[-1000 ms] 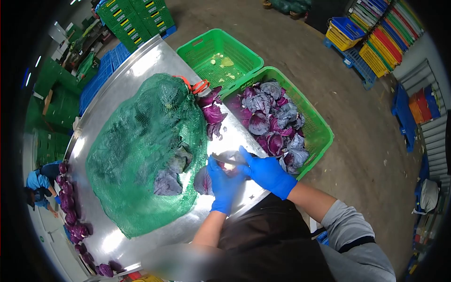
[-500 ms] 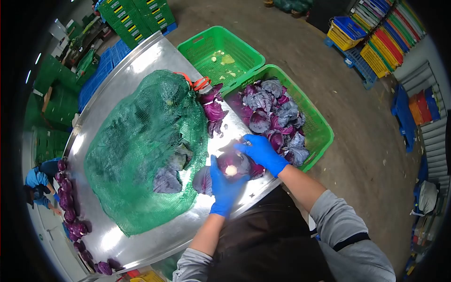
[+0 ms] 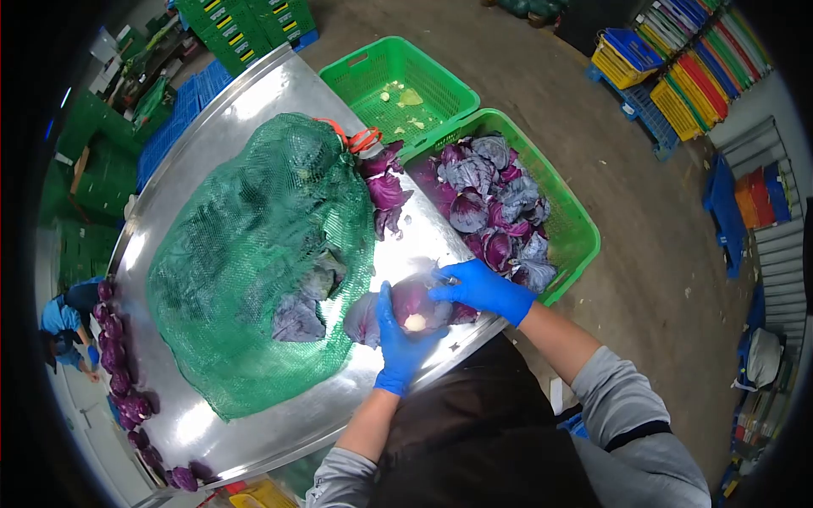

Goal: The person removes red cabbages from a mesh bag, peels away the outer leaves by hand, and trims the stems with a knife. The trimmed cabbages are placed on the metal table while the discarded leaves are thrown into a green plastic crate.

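A red cabbage [image 3: 422,306], its pale cut stem facing me, is held just above the front edge of the steel table. My blue-gloved left hand [image 3: 400,345] cups it from the left and below. The fingers of my right hand [image 3: 484,292], also blue-gloved, are bent against its upper right side; a small glint shows at them, too small to name. Loose cabbage leaves [image 3: 362,320] lie beside the left hand. A green mesh bag [image 3: 246,279] with a red tie is spread on the table to the left, dark leaves on top of it.
Against the table's right side stands a green crate [image 3: 580,229] heaped with purple leaves. Behind it another green crate [image 3: 449,78] holds a few pale scraps. Several red cabbages [image 3: 118,381] line the table's left edge, where a person in blue [image 3: 63,317] works.
My right hand has shifted a little down and right along the cabbage. The cabbage has turned slightly, and its purple side shows more clearly. My left hand stays around it.
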`<state>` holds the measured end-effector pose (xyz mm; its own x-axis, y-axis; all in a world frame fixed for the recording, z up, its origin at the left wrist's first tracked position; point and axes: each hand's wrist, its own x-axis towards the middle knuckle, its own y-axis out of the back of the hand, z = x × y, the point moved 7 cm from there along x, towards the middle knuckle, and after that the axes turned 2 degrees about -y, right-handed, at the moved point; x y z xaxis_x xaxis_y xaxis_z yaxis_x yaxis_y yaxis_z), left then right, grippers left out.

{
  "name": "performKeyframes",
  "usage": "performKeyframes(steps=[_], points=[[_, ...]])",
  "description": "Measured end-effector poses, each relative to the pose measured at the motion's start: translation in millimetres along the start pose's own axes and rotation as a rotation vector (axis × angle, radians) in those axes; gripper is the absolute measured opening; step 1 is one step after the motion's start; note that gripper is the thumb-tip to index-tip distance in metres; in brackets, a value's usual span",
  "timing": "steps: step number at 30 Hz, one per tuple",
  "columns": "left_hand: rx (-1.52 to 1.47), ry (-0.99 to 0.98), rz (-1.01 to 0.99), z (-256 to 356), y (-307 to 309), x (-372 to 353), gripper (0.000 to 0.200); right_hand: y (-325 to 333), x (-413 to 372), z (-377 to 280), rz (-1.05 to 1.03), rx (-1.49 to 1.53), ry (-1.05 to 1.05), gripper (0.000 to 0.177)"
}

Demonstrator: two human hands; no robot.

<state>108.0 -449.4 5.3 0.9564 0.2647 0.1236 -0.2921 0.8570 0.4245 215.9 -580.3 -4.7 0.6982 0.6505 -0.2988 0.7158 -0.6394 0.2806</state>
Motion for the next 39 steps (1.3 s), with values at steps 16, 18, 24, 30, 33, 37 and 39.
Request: performKeyframes(steps=[16, 18, 24, 30, 33, 37, 39], points=[[-0.516, 0.228, -0.010, 11, -5, 15, 0.105, -10, -19, -47, 0.114, 0.083, 0.112, 0.039], [-0.530, 0.192, 0.005, 6, -3, 15, 0.103, 0, -19, -46, 0.203, -0.032, 0.268, 0.034], [-0.577, 0.264, -0.009, -20, 7, 18, 0.109, 89, -43, 53, 0.440, -0.633, -0.353, 0.028], [-0.231, 0.083, -0.180, 7, 6, 15, 0.118, 16, -12, 9, 0.105, -0.089, 0.037, 0.045], [-0.308, 0.086, -0.135, -9, -4, -10, 0.108, 9, -24, 15, 0.098, 0.071, -0.172, 0.049], [-0.040, 0.192, 0.023, -3, -11, 16, 0.108, 17, -39, -10, 0.296, -0.285, -0.048, 0.069], [0.076, 0.120, -0.066, 11, -10, 30, 0.100, 24, -40, -33, 0.433, -0.575, 0.174, 0.079]])
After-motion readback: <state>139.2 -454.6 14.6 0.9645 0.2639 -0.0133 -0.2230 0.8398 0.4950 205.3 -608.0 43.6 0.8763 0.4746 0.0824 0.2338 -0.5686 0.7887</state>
